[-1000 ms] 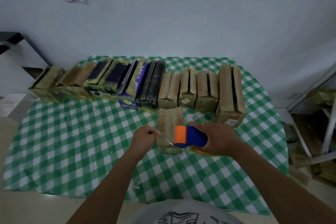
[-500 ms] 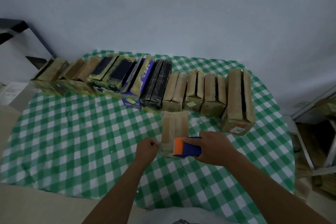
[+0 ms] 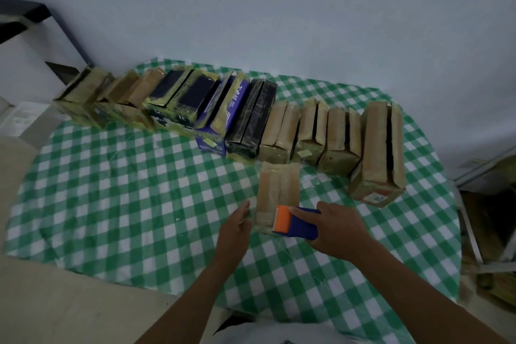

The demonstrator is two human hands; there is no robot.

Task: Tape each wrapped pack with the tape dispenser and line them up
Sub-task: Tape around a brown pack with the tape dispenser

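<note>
Opening left hand (image 3: 235, 230) beside pack (image 3: 277, 190), right hand (image 3: 339, 232) gripping dispenser (image 3: 301, 227)

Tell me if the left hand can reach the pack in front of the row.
Probably yes: the left hand is beside the pack, nothing between them; the right hand holds the tape dispenser at its near end.

A green-and-white checked tablecloth (image 3: 111, 190) lies before a pale wall (image 3: 307, 8), with a metal rack (image 3: 472, 232) to its right.

Orange-blue tape dispenser (image 3: 296, 225) at near end of tan pack (image 3: 277, 190)
</note>
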